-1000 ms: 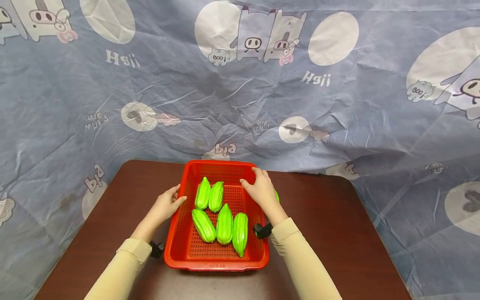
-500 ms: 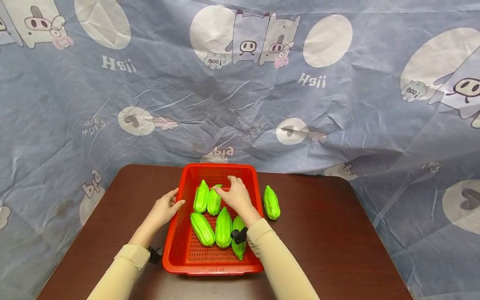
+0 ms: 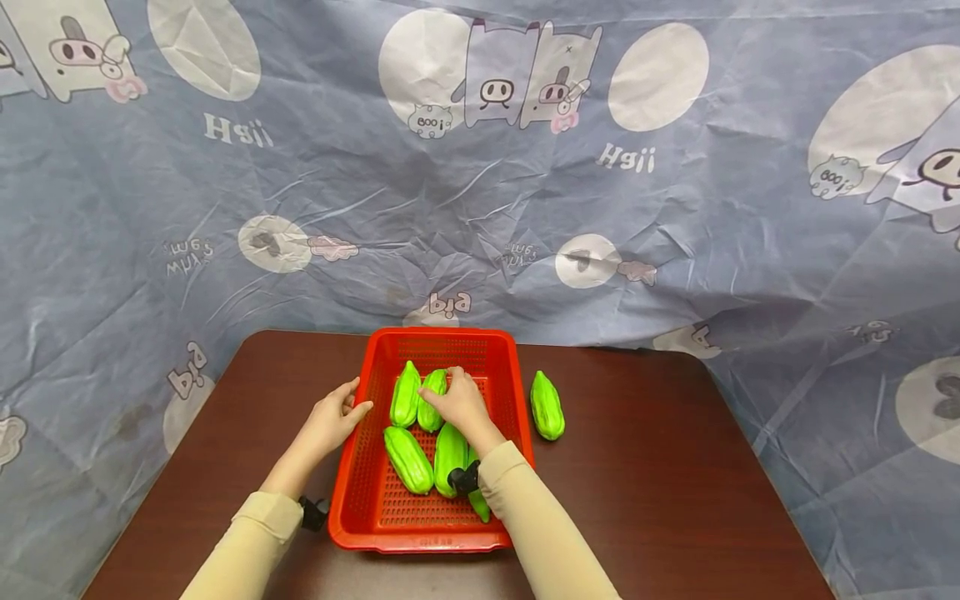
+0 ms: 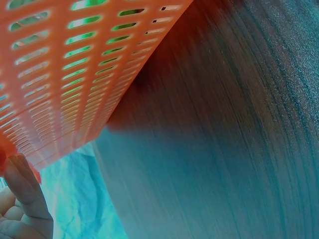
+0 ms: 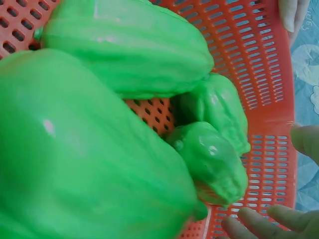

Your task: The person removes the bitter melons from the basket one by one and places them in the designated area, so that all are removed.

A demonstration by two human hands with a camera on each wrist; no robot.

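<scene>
Right hand [image 3: 461, 404] is spread wide, thumb and fingers apart over a green veggie [image 3: 430, 418] in the back row, can't tell if it's touching. Left hand [image 3: 335, 414] grips the left rim. Big wrinkly cartoon sheet [image 3: 480, 183] hangs behind, then there's the brown surface [image 3: 652, 467], then the red basket [image 3: 420, 542] holding five veggies. A sixth veggie [image 3: 547, 407] lies just right of it.

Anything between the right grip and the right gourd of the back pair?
Nothing visible: the right grip is inside the basket outline, right by that gourd. The other back gourd lies close on its left, not between.
</scene>
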